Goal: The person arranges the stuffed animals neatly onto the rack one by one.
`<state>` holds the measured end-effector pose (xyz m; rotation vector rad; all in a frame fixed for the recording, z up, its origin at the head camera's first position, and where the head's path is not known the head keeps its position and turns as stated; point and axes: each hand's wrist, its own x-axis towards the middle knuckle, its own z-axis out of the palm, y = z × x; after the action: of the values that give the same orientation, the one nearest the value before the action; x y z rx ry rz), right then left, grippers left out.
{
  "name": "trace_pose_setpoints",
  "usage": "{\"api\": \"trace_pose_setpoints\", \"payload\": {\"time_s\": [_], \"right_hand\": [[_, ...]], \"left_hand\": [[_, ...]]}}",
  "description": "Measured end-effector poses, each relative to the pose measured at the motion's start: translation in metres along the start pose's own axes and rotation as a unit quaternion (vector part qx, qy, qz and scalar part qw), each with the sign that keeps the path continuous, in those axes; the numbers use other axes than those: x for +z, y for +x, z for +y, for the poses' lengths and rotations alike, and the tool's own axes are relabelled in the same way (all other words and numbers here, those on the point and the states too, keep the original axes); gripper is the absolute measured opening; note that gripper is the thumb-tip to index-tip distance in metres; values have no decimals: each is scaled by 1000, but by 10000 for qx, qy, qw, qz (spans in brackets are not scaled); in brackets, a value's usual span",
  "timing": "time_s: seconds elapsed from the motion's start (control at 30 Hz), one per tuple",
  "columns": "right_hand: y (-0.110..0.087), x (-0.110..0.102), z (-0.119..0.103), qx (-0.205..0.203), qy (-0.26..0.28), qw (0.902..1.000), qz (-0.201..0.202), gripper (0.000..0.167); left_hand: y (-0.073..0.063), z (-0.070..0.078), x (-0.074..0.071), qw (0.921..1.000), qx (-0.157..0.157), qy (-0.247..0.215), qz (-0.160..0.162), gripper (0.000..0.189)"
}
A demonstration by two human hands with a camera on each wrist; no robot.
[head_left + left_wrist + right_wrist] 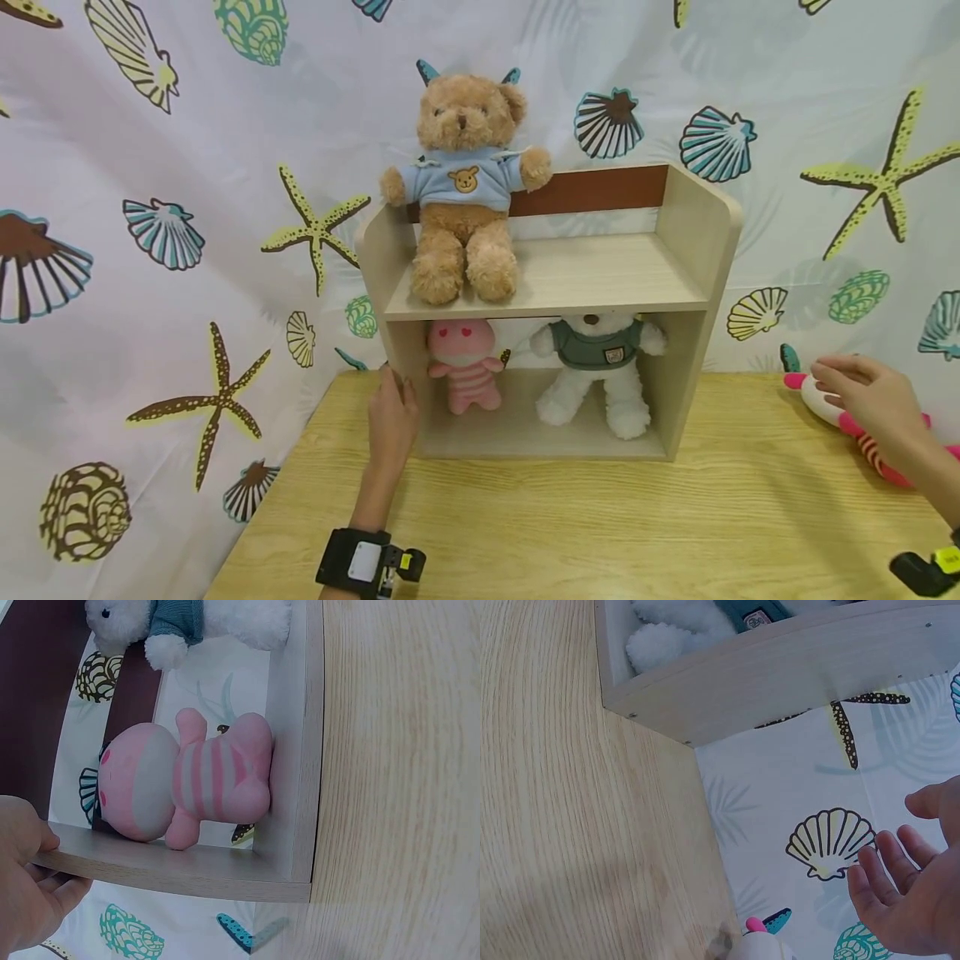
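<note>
My left hand [393, 417] grips the left side panel of a pale wooden shelf [690, 383]; in the left wrist view the thumb lies on the panel's inner side and the fingers [71, 892] on its outer side. Just inside, a pink striped plush toy [199, 776] sits in the lower compartment. Beside it sits a white plush in a green sweater [596, 358], its head partly hidden by the upper board. My right hand [873, 400] hovers with fingers loosely bent and nothing in them. It overlaps a pink-and-white plush toy [821, 402] in the head view.
A brown teddy bear [465, 183] in a blue top sits on the upper shelf, at its left. The shelf stands on a wooden table [555, 525]. Behind hangs a white cloth [240, 292] printed with shells and starfish.
</note>
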<state>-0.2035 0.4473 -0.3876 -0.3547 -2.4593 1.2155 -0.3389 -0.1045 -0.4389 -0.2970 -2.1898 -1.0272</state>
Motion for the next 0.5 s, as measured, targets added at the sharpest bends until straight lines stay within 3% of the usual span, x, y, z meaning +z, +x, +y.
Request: {"api": "trace_pose_setpoints", "payload": {"time_s": [0.2,0.5], "right_hand": [[-3,-9,22,198,-587,9980,78,54],[-4,-20,41,666,-925,9935,43,60]], "left_hand": [[-3,-1,-1,10000,66,-33,-25,13],[-9,-3,1,10000,15,-24,-13,13]]}}
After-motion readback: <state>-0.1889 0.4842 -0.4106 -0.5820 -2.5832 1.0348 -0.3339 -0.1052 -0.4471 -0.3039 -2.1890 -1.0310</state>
